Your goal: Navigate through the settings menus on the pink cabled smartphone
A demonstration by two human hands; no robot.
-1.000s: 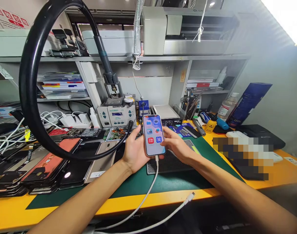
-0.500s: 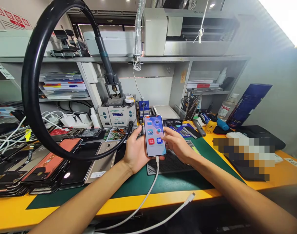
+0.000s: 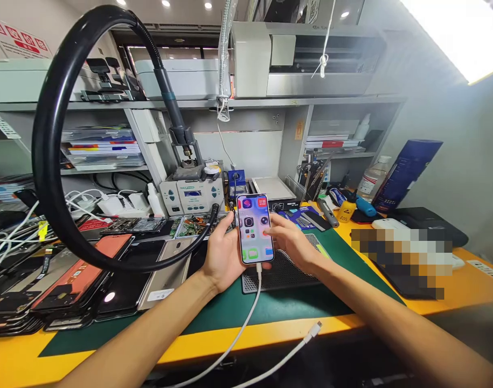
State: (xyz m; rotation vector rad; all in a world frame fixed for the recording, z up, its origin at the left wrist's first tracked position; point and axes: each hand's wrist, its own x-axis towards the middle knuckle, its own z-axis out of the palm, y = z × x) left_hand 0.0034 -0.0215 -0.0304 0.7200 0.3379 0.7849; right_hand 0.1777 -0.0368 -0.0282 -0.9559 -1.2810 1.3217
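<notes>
A lit smartphone (image 3: 254, 228) stands upright above the green mat (image 3: 270, 302), its screen full of app icons. My left hand (image 3: 222, 253) wraps round its left edge and back. My right hand (image 3: 291, 241) sits at its right edge, fingers curled, with the thumb touching the screen. A white cable (image 3: 246, 318) is plugged into the phone's bottom end and hangs over the front edge of the yellow bench (image 3: 246, 337). A second white cable (image 3: 298, 345) lies loose, its connector near the bench front.
A black ring lamp (image 3: 48, 145) arches over the left. Stacked phones and screens (image 3: 68, 275) cover the left side. A soldering station (image 3: 192, 191), a perforated black pad (image 3: 278, 272), tools, a bottle (image 3: 371, 180) and a blue box (image 3: 405, 170) stand behind and to the right.
The phone's screen has switched to a different page of icons. My right thumb has shifted on the screen. The view has tilted slightly; both hands keep their hold.
</notes>
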